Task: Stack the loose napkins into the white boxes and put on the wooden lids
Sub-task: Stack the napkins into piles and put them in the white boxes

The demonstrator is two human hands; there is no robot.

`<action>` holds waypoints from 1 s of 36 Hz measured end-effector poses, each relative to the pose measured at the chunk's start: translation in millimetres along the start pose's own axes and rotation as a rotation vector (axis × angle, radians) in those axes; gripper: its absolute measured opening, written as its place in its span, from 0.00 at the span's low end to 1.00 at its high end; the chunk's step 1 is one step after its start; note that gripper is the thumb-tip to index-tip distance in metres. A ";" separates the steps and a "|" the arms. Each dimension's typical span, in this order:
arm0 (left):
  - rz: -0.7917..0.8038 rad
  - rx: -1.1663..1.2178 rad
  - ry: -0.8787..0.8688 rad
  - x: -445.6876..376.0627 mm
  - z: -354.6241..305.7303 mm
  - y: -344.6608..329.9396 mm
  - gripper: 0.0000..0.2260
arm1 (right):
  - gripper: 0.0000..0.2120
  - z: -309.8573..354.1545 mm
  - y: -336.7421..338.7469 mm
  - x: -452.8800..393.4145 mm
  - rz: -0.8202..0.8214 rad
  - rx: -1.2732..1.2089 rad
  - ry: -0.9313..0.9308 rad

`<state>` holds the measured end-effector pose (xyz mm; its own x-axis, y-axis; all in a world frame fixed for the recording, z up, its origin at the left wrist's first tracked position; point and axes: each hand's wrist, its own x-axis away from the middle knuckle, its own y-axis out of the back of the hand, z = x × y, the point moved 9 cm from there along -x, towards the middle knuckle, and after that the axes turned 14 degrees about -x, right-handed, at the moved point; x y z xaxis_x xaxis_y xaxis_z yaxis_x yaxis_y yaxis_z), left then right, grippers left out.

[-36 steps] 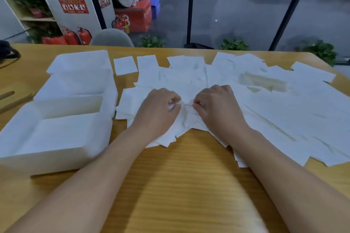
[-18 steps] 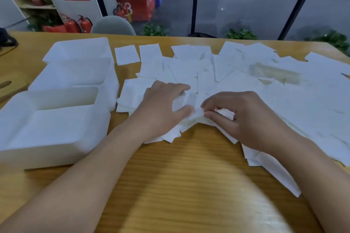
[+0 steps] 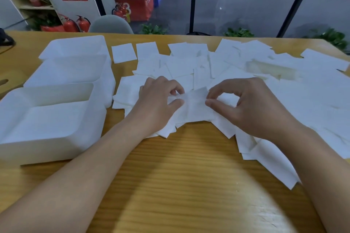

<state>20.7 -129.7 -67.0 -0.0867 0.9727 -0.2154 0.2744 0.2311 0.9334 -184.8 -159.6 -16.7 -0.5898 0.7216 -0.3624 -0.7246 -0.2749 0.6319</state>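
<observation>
On a wooden table (image 3: pixel 185 185), a person's two bare forearms reach forward from the near edge into a wide scatter of loose white napkins (image 3: pixel 189 66). The left hand (image 3: pixel 157 104) lies on the near part of the pile with its fingers curled, thumb and fingertips pinching the left edge of one napkin (image 3: pixel 193 100) that is raised slightly above the rest. The right hand (image 3: pixel 251 108), just beside it, pinches the right edge of the same napkin between thumb and forefinger, the remaining fingers arched over the pile. The held napkin spans the small gap between the two hands.

Beyond both hands and spreading far out past the right hand, the loose napkins overlap one another in a flat layer; several lie singly near the far edge of the table. A yellowish stained patch (image 3: pixel 270 70) shows among the napkins beyond the right hand.

To the left of the left hand stand white boxes without lids in a row running away from the person. The nearest white box (image 3: pixel 47 138) sits just beside the left forearm, a second white box (image 3: pixel 62 70) touches it behind, and a third (image 3: pixel 73 45) lies farthest off. Whether any napkins are inside cannot be told, white against white.

Past the far table edge stand a grey chair back (image 3: pixel 110 24), red fire extinguishers (image 3: pixel 75 23) and green plants (image 3: pixel 153 29).
</observation>
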 end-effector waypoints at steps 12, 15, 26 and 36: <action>0.052 -0.060 0.032 4.2 -0.7 -2.2 0.10 | 0.22 -19.4 -40.1 0.8 0.193 0.128 0.030; 0.035 -0.071 0.020 4.9 -2.2 0.1 0.11 | 0.12 -15.6 -41.2 0.6 0.210 0.127 0.109; 0.045 0.144 -0.241 35.0 -42.8 18.8 0.09 | 0.05 -9.6 -21.0 2.1 0.106 0.010 0.023; -0.010 0.452 -0.155 42.8 -23.7 38.7 0.06 | 0.04 16.6 -8.9 19.1 0.098 -0.262 0.002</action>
<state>4.9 -79.6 -33.2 0.0429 0.9542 -0.2960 0.6662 0.1935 0.7203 -183.6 -132.8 -17.9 -0.6620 0.6824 -0.3100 -0.7315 -0.4983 0.4654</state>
